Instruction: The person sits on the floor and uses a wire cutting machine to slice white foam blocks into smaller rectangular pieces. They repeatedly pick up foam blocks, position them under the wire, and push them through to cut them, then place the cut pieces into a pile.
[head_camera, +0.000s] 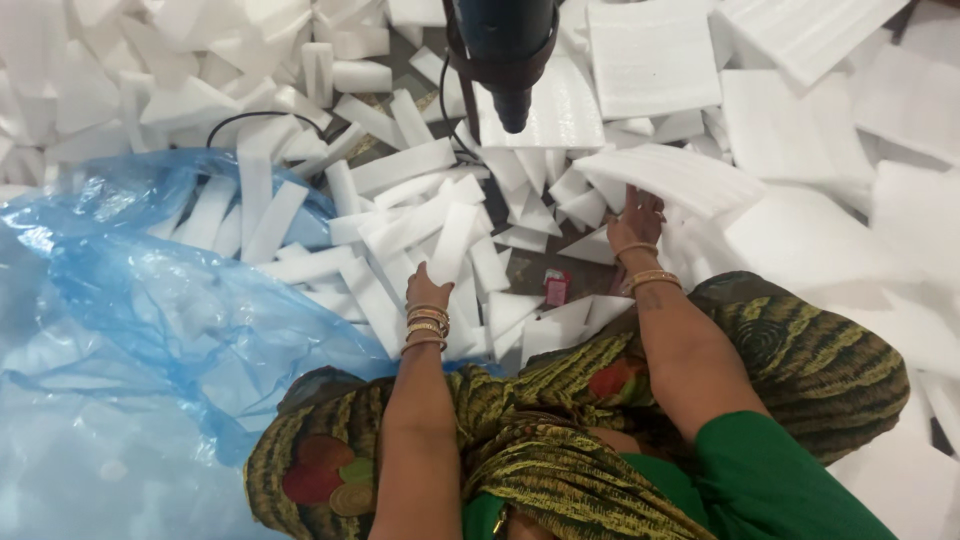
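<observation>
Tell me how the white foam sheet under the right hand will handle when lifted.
The white foam sheet is likely very light for its size. It juts out flat, so probably fairly stiff. The right hand rests on it; its ribbed surface should grip.

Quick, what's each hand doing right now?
Left hand: resting on a white foam strip; grip cannot be told.
Right hand: holding a white foam sheet.

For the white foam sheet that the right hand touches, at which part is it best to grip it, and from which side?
Probably at the near edge of the foam sheet, where the right hand already meets it. The sheet is thin, broad and ridged, and this edge sticks out above the foam strips, so fingers can likely slip under it from the person's side, thumb on top. The far end lies among other sheets.
</observation>
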